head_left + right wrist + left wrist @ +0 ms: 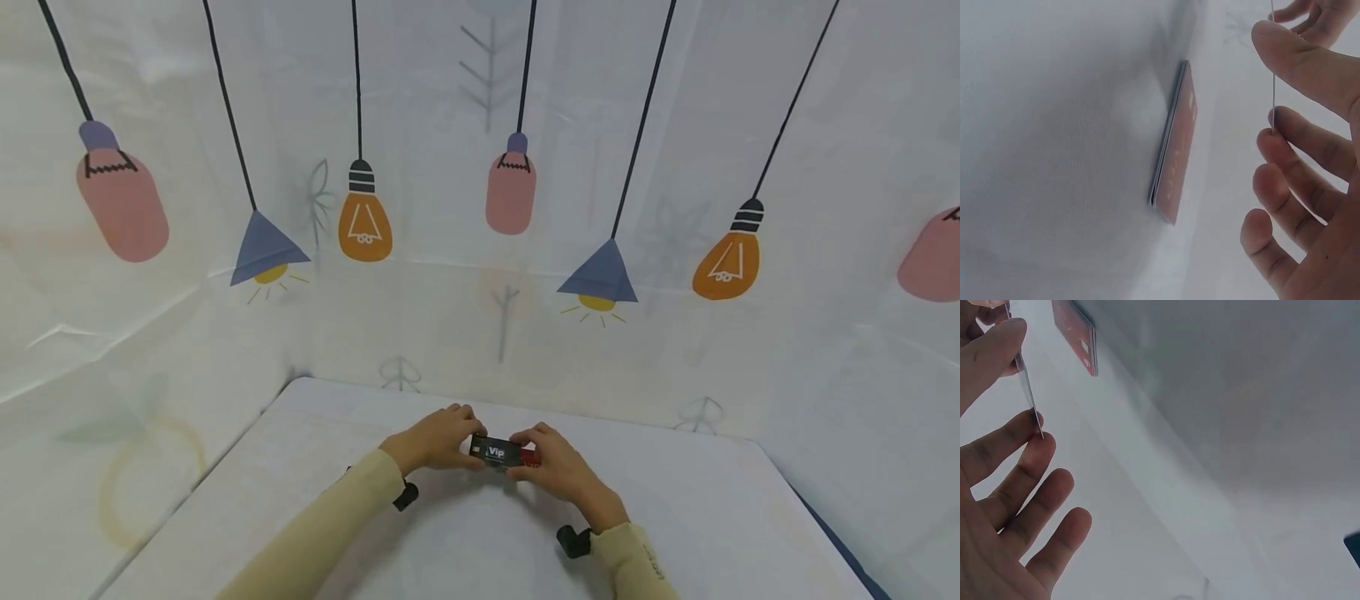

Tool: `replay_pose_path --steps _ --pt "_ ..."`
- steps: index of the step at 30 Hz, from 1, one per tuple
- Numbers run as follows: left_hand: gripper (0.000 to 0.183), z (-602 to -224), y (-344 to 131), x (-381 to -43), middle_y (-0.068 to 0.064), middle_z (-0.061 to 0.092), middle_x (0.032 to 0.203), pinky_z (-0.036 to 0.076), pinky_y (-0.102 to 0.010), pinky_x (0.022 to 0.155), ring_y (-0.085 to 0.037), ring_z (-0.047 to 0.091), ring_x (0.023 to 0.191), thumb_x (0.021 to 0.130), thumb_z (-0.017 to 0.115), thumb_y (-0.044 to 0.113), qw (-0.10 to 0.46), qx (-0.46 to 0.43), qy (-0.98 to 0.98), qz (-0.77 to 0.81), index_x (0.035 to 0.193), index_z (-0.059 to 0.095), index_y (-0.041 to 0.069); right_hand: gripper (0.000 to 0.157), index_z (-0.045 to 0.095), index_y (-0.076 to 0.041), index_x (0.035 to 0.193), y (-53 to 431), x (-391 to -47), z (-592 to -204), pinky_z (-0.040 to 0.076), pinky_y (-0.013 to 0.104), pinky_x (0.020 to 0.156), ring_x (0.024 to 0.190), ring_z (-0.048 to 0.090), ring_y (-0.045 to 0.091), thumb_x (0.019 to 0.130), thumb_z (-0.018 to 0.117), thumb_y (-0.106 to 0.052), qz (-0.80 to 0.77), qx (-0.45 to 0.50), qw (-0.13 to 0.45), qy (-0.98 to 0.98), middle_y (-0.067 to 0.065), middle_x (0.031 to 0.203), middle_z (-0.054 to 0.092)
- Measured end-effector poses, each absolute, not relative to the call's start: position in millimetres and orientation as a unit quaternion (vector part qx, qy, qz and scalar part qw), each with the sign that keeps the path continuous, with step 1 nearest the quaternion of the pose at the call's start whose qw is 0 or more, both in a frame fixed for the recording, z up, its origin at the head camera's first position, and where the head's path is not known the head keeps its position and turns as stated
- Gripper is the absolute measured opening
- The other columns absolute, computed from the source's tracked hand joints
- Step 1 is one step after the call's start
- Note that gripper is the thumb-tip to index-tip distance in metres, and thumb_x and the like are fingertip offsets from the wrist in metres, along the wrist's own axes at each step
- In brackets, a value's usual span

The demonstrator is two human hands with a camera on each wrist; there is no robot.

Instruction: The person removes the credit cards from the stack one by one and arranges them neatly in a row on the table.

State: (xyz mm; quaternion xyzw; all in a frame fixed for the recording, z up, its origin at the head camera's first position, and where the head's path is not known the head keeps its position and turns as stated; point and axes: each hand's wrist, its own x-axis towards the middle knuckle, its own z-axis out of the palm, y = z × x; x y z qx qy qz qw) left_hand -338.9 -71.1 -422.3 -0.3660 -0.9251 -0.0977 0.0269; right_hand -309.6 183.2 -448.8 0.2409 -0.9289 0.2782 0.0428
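A dark card with "Vip" printed in white (495,451) is held up between the two hands over the white table. My left hand (438,439) pinches one end between thumb and fingertips, its other fingers spread loosely. At the opposite end my right hand (558,468) pinches it the same way. Both wrist views show the card edge-on as a thin line (1274,94). A small stack of red cards (1175,150) lies on the table close by; in the head view the right hand and the dark card partly cover the red cards (531,457).
The white tabletop (697,508) spreads around the hands, ending at a back edge near a pale curtain (435,317) printed with hanging lamps. Black wrist devices (573,542) sit at both wrists, below light yellow sleeves (322,525).
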Motion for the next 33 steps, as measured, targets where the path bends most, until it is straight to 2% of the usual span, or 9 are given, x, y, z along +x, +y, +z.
replay_pose_path --steps 5,9,15,18,25,31,33 --pt "0.053 -420 -81 -335 0.004 0.059 0.112 0.049 -0.035 0.090 -0.014 0.053 0.101 0.085 0.079 0.051 0.025 -0.367 -0.925 -0.099 0.126 0.068 0.019 0.049 0.069 -0.015 0.123 176 -307 -445 0.049 0.044 0.085 0.098 0.057 0.022 0.082 0.086 -0.034 0.278 0.250 0.046 -0.926 0.001 0.111 0.059" --pt "0.051 -421 -92 -332 0.003 0.059 0.115 0.049 -0.037 0.091 -0.015 0.055 0.103 0.086 0.079 0.049 0.030 -0.374 -0.921 -0.103 0.126 0.068 0.019 0.049 0.069 -0.015 0.123 167 -306 -445 0.051 0.042 0.087 0.099 0.057 0.018 0.082 0.086 -0.037 0.267 0.256 0.054 -0.928 -0.002 0.109 0.059" --pt "0.050 -424 -107 -330 0.002 0.059 0.117 0.049 -0.038 0.090 -0.017 0.056 0.105 0.087 0.078 0.047 0.044 -0.385 -0.917 -0.099 0.126 0.068 0.018 0.050 0.070 -0.014 0.122 152 -304 -444 0.053 0.042 0.089 0.102 0.060 0.021 0.081 0.086 -0.037 0.265 0.256 0.051 -0.928 0.002 0.111 0.060" --pt "0.050 -427 -114 -328 0.002 0.059 0.117 0.049 -0.038 0.091 -0.016 0.055 0.106 0.087 0.077 0.049 0.049 -0.385 -0.917 -0.090 0.127 0.068 0.019 0.050 0.070 -0.015 0.122 145 -302 -444 0.052 0.040 0.086 0.100 0.060 0.022 0.081 0.086 -0.039 0.262 0.259 0.048 -0.928 0.002 0.111 0.060" --pt "0.049 -427 -132 -319 0.002 0.059 0.116 0.048 -0.040 0.092 -0.017 0.055 0.105 0.088 0.078 0.046 0.061 -0.393 -0.913 -0.088 0.126 0.068 0.017 0.046 0.072 -0.016 0.117 129 -298 -445 0.048 0.029 0.069 0.085 0.057 0.016 0.080 0.086 -0.040 0.249 0.274 0.058 -0.927 -0.002 0.107 0.060" --pt "0.048 -432 -144 -314 0.003 0.060 0.114 0.049 -0.038 0.090 -0.016 0.055 0.104 0.088 0.077 0.046 0.067 -0.396 -0.912 -0.082 0.125 0.069 0.017 0.048 0.073 -0.017 0.117 117 -297 -446 0.051 0.033 0.081 0.099 0.058 0.016 0.080 0.086 -0.044 0.220 0.277 0.048 -0.934 -0.005 0.106 0.060" --pt "0.048 -433 -147 -313 0.003 0.060 0.113 0.049 -0.038 0.089 -0.016 0.055 0.103 0.088 0.078 0.046 0.066 -0.397 -0.912 -0.083 0.124 0.069 0.017 0.049 0.073 -0.017 0.117 113 -297 -447 0.051 0.032 0.083 0.099 0.057 0.014 0.079 0.086 -0.045 0.217 0.271 0.038 -0.937 -0.007 0.106 0.059"
